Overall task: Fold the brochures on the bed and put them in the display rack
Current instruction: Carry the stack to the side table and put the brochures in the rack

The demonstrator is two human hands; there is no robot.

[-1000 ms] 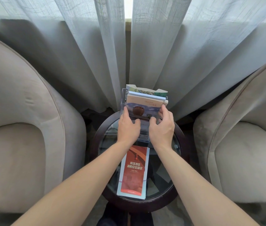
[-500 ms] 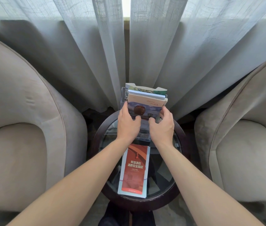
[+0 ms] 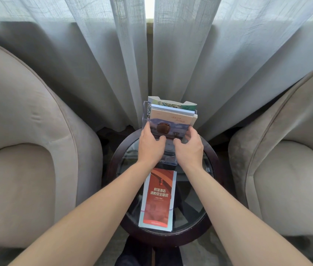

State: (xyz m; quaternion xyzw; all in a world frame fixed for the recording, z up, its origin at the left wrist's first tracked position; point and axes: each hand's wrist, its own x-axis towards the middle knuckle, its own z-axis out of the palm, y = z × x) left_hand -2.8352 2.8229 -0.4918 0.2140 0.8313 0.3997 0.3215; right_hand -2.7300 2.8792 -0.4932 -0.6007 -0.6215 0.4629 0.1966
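A clear acrylic display rack [image 3: 168,159] stands at the far side of a small round glass table [image 3: 194,191]. Several folded brochures stand in it; the front one [image 3: 171,121] shows a brown pot on a sky-blue picture. My left hand [image 3: 151,146] grips the front brochure's left edge, thumb across its lower front. My right hand [image 3: 189,147] holds its right edge the same way. A folded orange-red brochure [image 3: 158,198] lies flat on the glass nearer to me, between my forearms.
Beige armchairs flank the table, one at the left [image 3: 27,150] and one at the right [image 3: 286,169]. Grey sheer curtains [image 3: 113,64] hang right behind the rack. My dark shoes [image 3: 148,254] show below the table's near rim.
Both hands have slid slightly up and apart along the front brochure's sides. The orange-red brochure on the glass has not moved.
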